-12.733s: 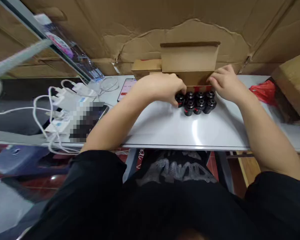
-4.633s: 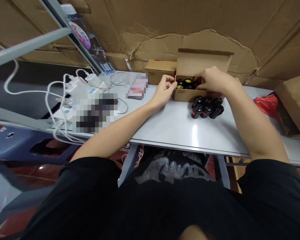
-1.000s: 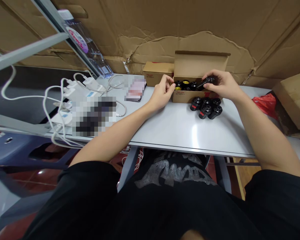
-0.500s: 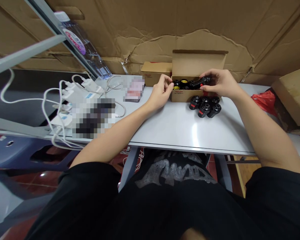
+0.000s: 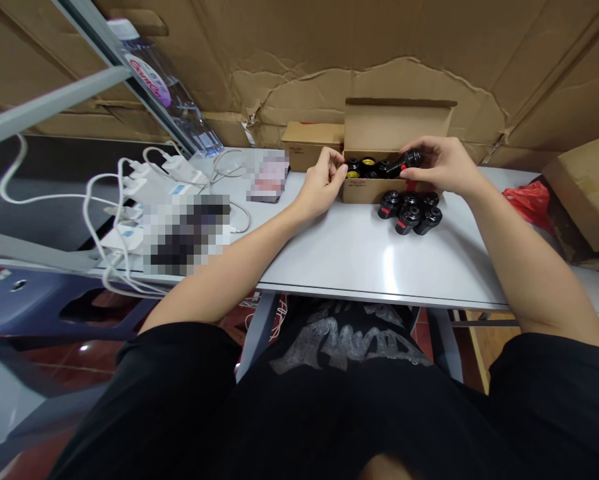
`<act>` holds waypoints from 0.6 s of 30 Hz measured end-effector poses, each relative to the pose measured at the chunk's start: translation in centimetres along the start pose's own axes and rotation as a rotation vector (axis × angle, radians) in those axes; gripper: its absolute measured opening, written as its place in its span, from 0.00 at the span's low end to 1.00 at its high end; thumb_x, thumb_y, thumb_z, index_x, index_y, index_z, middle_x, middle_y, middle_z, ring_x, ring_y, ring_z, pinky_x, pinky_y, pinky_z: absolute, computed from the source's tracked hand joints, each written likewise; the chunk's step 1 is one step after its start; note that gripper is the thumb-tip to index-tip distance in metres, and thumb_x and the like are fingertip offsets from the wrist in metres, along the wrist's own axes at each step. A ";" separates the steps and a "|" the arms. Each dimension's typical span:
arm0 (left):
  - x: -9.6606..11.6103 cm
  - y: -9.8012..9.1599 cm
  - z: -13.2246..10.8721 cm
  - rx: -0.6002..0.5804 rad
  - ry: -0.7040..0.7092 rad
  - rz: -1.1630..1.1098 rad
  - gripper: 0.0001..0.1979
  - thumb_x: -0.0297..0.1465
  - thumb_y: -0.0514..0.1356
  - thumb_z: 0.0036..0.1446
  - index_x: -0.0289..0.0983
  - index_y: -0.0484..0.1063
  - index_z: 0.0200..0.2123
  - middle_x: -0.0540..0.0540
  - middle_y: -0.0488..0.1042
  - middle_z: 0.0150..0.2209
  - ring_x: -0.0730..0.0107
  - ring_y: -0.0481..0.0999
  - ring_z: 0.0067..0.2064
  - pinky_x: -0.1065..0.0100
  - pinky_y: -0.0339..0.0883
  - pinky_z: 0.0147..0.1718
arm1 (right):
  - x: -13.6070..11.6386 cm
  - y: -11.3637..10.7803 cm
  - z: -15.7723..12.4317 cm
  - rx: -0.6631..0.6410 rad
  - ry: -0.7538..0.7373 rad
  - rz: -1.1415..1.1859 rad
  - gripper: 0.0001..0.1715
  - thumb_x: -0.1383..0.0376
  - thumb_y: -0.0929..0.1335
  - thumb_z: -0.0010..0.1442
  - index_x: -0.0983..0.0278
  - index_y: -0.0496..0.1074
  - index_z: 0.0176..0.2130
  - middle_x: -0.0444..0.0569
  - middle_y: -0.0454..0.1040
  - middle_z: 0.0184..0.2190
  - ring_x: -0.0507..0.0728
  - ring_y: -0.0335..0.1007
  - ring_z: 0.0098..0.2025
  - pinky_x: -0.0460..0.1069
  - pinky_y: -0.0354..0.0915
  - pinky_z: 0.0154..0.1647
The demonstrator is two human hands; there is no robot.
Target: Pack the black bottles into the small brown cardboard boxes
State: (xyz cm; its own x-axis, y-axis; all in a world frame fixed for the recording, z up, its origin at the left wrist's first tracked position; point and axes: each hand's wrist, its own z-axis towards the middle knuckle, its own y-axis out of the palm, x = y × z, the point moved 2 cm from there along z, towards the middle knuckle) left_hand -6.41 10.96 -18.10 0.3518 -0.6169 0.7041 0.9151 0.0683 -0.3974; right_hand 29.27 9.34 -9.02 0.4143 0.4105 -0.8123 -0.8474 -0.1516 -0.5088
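An open cardboard box [image 5: 362,191] stands toward the back of the table, its lid raised. Several black cylindrical parts [image 5: 384,167] lie inside, and yellow rings show on some. My left hand [image 5: 324,183] grips the box's left edge between thumb and fingers. With fingers and thumb closed, my right hand [image 5: 442,163] holds a black cylindrical part [image 5: 412,159] with a ridged end, tilted over the right side of the box. A red mark shows near my thumb. In front of the box, a cluster of black cylindrical pieces [image 5: 408,219] stands on the table, some with red marks.
A closed cardboard box [image 5: 312,147] sits to the left. Further left are a blurred phone [image 5: 270,179], white chargers and cables [image 5: 179,170], and a water bottle [image 5: 169,93] by the metal frame. A red plastic bag [image 5: 529,203] lies at the right beside another carton [image 5: 589,187].
The black part in my right hand has tipped a little, its lower end shifting right within the box. My left hand stays on the box edge.
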 end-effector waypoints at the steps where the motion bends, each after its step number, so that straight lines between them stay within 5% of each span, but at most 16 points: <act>1: 0.0 0.0 0.0 0.000 0.000 0.000 0.21 0.57 0.67 0.88 0.46 0.77 0.59 0.52 0.71 0.34 0.60 0.77 0.37 0.53 0.79 0.49 | -0.1 0.0 0.0 0.003 0.003 0.007 0.44 0.39 0.97 0.52 0.55 0.92 0.58 0.56 0.93 0.50 0.79 0.90 0.54 0.70 0.91 0.49; 13: -0.1 0.2 0.1 0.000 0.005 -0.007 0.29 0.66 0.64 0.85 0.46 0.76 0.59 0.53 0.69 0.33 0.60 0.75 0.37 0.53 0.77 0.49 | 0.9 -0.3 0.7 0.042 -0.065 -0.158 0.37 0.32 0.90 0.58 0.50 0.92 0.52 0.53 0.90 0.47 0.77 0.89 0.48 0.71 0.86 0.51; 18: 0.1 0.2 0.1 -0.003 0.002 -0.012 0.32 0.69 0.63 0.84 0.47 0.76 0.58 0.53 0.68 0.33 0.60 0.73 0.36 0.54 0.76 0.48 | 0.8 -0.2 0.7 0.045 -0.057 -0.128 0.42 0.26 0.91 0.55 0.49 0.91 0.53 0.53 0.91 0.49 0.77 0.87 0.50 0.72 0.86 0.52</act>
State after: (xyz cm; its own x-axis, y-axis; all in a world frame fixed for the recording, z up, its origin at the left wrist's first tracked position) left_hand -6.16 10.99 -18.06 0.3404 -0.6194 0.7075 0.9187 0.0587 -0.3906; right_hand 29.51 10.32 -9.39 0.5014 0.4742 -0.7237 -0.8037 -0.0545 -0.5926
